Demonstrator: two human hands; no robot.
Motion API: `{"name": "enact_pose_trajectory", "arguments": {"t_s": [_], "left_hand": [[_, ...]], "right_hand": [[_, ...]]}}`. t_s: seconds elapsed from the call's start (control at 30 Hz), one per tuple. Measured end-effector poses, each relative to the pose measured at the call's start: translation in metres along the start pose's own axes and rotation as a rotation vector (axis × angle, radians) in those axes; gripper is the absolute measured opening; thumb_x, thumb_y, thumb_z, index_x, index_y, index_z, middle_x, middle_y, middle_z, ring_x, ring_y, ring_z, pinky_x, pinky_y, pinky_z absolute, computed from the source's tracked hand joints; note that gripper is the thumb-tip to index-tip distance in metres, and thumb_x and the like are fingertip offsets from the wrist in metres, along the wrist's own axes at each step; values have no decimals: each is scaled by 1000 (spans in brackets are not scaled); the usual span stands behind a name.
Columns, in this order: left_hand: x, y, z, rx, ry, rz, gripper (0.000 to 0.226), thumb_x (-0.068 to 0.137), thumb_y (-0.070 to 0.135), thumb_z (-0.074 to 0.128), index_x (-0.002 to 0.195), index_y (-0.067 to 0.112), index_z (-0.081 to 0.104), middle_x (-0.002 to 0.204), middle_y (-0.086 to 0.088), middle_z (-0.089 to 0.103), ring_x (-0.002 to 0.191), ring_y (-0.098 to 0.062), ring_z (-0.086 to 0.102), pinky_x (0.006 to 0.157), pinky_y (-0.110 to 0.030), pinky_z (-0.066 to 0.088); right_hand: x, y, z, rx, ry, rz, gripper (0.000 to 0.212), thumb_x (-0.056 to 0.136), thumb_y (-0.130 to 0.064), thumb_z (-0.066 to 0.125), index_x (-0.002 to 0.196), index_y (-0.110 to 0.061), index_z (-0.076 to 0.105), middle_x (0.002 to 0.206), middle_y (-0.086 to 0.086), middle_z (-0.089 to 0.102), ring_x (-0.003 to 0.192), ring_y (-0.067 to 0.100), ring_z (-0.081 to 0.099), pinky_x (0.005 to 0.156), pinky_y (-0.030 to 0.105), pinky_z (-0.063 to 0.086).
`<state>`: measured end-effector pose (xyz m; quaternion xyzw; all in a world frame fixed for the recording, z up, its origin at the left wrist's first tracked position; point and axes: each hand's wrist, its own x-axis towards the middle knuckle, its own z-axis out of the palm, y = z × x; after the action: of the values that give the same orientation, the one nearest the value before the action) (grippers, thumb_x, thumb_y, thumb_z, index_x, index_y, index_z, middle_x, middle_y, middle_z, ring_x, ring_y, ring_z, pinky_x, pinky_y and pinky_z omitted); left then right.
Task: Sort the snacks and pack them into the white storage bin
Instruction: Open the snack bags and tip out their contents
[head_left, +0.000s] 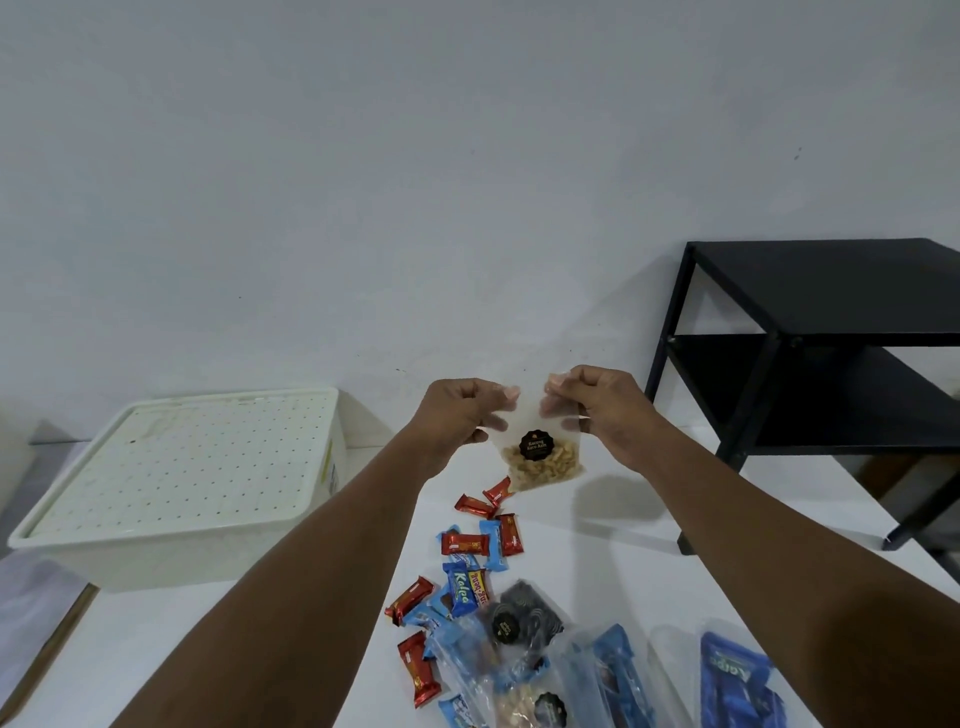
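I saw the left hand and right hand each pinching a top corner of the nut bag, which I judged light, limp and slippery.

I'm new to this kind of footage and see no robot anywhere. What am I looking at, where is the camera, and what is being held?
There is no machine here: a person works with bare hands, and the one picture comes from a camera worn on their head, looking forward and down, so both arms reach in from the bottom edge. The left hand and right hand each pinch a top corner of a clear pouch of nuts with a round black label, lifted above the white surface. Below it lie loose snacks: red-wrapped bars, blue Kalpa packs and more clear pouches. On the left stands the white storage bin, its dotted lid on. A black shelf stands at the right.
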<state>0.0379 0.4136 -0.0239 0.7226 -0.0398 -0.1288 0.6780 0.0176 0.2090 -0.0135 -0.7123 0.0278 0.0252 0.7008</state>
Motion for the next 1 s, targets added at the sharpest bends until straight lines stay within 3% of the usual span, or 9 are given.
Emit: {"name": "enact_pose_trajectory", "arguments": {"t_s": [0.17, 0.37, 0.57, 0.67, 0.8, 1.0], "left_hand": [[1, 6, 4, 99, 38, 83, 13, 89, 25, 73, 86, 12, 74, 85, 0, 74, 66, -10, 59, 66, -26, 43], [-4, 8, 12, 146, -74, 4, 25, 86, 27, 74, 90, 2, 72, 85, -3, 75, 67, -15, 59, 67, -31, 41], [-5, 9, 13, 208, -97, 86, 16, 88, 24, 74, 81, 9, 69, 78, -1, 71, 61, -8, 56, 59, -17, 42], [-6, 5, 13, 190, -104, 52, 19, 86, 22, 76, 77, 9, 64, 76, -4, 71, 62, -9, 60, 62, -25, 42], [-7, 1, 18, 182, -153, -40, 17, 87, 32, 75, 82, 17, 68, 81, 0, 72, 70, -14, 67, 67, -30, 40], [-3, -2, 23, 263, -106, 72, 27, 93, 31, 68, 74, 12, 64, 69, -6, 65, 65, -15, 62, 68, -29, 45]], "right_hand": [[-4, 4, 3, 60, -14, 32, 26, 92, -30, 66, 98, -4, 70, 89, 12, 74, 85, 25, 73, 81, 40, 52], [-5, 7, 2, 10, 4, 19, 26, 94, -24, 65, 93, 2, 67, 83, 8, 72, 76, 18, 72, 77, 38, 51], [-11, 12, 0, 84, -36, 44, 28, 91, -30, 68, 101, -4, 71, 85, 10, 69, 80, 23, 70, 76, 38, 53], [-11, 17, -4, 98, -14, 48, 13, 92, -20, 67, 93, -6, 69, 87, 11, 69, 82, 23, 68, 78, 40, 53], [-8, 18, -3, -6, 23, 5, 11, 94, -18, 65, 90, -8, 68, 79, 6, 71, 76, 15, 69, 75, 36, 53], [-8, 26, -1, -44, 27, 2, 15, 92, -22, 68, 93, -7, 71, 78, 6, 72, 74, 15, 68, 74, 37, 55]]}}
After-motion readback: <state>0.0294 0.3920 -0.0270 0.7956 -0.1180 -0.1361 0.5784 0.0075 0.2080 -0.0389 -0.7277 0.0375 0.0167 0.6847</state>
